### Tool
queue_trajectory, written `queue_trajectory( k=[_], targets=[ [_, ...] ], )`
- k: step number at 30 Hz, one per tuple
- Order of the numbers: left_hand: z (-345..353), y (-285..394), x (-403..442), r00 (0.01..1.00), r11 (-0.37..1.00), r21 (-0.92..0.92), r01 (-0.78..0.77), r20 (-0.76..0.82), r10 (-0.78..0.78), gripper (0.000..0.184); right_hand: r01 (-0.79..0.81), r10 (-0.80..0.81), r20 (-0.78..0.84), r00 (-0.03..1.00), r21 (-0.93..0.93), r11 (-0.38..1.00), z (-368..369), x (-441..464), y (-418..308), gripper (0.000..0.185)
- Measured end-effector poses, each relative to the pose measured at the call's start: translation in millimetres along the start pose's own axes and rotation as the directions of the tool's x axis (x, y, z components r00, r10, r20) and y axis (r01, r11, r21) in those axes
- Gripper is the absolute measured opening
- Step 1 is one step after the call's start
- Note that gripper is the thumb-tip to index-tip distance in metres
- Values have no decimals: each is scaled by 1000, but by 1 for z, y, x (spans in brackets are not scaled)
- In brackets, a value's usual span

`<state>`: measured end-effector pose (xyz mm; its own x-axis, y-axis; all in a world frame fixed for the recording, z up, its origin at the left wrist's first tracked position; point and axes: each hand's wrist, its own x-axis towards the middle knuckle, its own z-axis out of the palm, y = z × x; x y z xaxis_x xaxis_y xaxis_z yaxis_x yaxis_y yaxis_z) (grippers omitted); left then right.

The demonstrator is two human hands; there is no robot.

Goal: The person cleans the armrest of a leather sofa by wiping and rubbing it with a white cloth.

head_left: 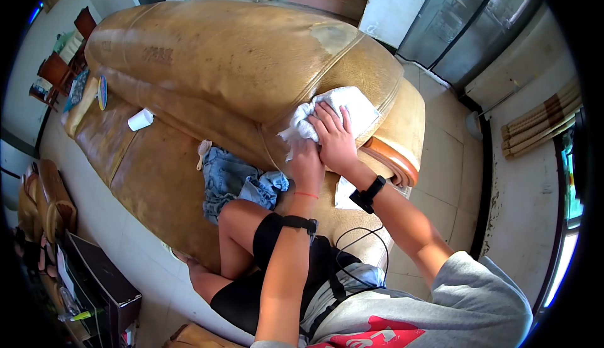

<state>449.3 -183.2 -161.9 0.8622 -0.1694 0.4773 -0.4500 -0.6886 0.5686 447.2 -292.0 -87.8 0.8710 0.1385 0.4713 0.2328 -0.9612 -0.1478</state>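
Note:
A crumpled white cloth (357,110) lies against the backrest of a tan leather sofa (220,52), near its right end. My right hand (335,139) presses on the cloth, its fingers curled over the bunched part. Just below and to the left, my left hand (306,164) grips the lower edge of the cloth. The two hands touch, and the left fingertips are partly hidden. A worn, pale patch (333,37) shows on the leather above the cloth.
Blue denim clothing (233,181) lies on the seat beside my knee, with a pale-handled brush (203,154) next to it. Farther left are a white cup (140,120) and a blue oval object (102,92). A black cable (355,230) loops near my lap. A wooden armrest (393,159) is at right.

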Motion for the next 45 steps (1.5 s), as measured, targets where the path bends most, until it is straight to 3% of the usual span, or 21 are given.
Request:
queue_trajectory(
  k=[17, 20, 26, 29, 32, 45],
  targets=[
    [2, -6, 0, 1000, 999, -49, -14, 16, 14, 40, -2, 2, -8, 1000, -38, 999, 4, 0, -3, 47],
    [2, -5, 2, 994, 996, -51, -75, -81, 71, 41, 3, -4, -12, 1000, -85, 996, 7, 1, -3, 47],
    [3, -6, 1, 999, 993, -120, -3, -51, -3, 48, -5, 5, -3, 1000, -120, 993, 9, 1, -7, 46],
    [2, -7, 0, 1000, 991, -127, 28, 6, -28, 45, 0, -1, -5, 1000, -135, 991, 10, 1, -6, 46],
    [1, -9, 0, 995, 994, -81, -75, -64, 70, 39, -4, 3, -8, 1000, -109, 994, 9, -2, -8, 46],
    [0, -8, -8, 998, 984, -175, -14, -58, 4, 24, -18, 16, -21, 1000, -108, 994, 15, -9, -12, 46]
  ],
)
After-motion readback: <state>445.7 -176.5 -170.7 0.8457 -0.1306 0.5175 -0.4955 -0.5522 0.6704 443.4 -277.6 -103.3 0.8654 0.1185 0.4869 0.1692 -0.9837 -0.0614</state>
